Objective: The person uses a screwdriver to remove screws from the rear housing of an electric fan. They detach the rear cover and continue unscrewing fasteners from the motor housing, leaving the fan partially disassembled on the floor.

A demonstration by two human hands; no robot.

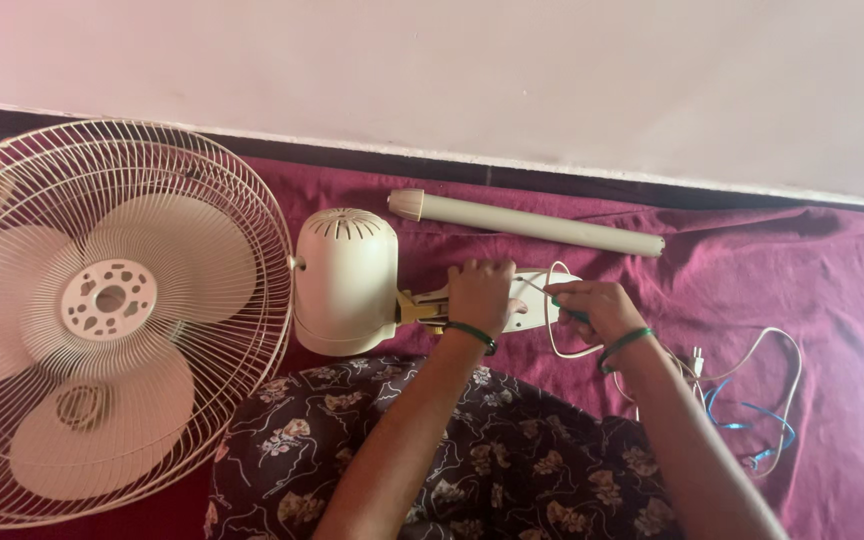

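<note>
Left hand [480,290] is pressed flat on the fan's cream control housing [537,300], just right of the motor casing [345,280]. Right hand [597,308] pinches a thin green-handled tool [569,311] at the housing's right end — white cord [552,330] loops there. Fan cage [102,320] lies left, pole [527,222] far, all on a maroon cloth [812,280].

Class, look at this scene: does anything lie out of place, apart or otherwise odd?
Yes. The fan lies flat on the maroon cloth instead of standing. Its pole lies apart near the wall, detached. The left hand rests on the white base part by the motor housing; the right hand holds a loose white cord.
</note>
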